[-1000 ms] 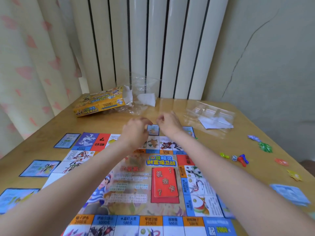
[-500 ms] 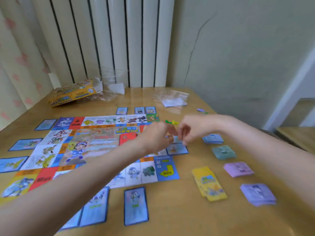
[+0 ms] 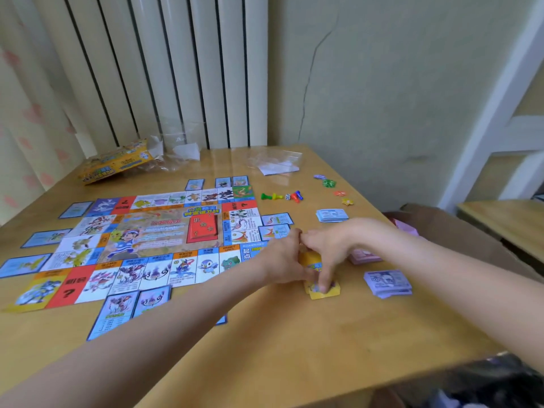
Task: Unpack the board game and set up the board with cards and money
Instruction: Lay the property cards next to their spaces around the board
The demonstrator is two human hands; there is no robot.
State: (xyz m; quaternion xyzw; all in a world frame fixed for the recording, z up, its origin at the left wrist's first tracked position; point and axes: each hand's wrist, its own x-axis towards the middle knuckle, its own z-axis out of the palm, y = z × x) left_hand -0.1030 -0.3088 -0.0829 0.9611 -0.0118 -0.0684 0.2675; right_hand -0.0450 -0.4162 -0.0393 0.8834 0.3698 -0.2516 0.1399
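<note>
The colourful game board [image 3: 153, 240] lies flat on the wooden table [image 3: 294, 343], with blue property cards [image 3: 114, 313] laid around its edges and a red card deck [image 3: 203, 229] in its centre. To the right of the board, both hands meet over a yellow stack of money [image 3: 322, 290]. My left hand [image 3: 282, 260] grips the stack's left side. My right hand [image 3: 329, 248] curls over its top, fingers pressing the near end. Most of the stack is hidden under the hands. A purple money stack [image 3: 387, 282], a pink stack [image 3: 363, 256] and a blue stack [image 3: 331, 214] lie nearby.
Coloured pawns and a die [image 3: 284, 196] and small plastic tokens [image 3: 332, 187] sit at the far right of the table. The yellow game box [image 3: 114, 163] and clear plastic wrappers [image 3: 276, 161] lie at the back by the radiator. A cardboard box [image 3: 459, 231] stands off the table's right edge.
Both hands have come from the board's far edge to the right side and dropped onto the yellow money stack, which they now hold. The view has swung right.
</note>
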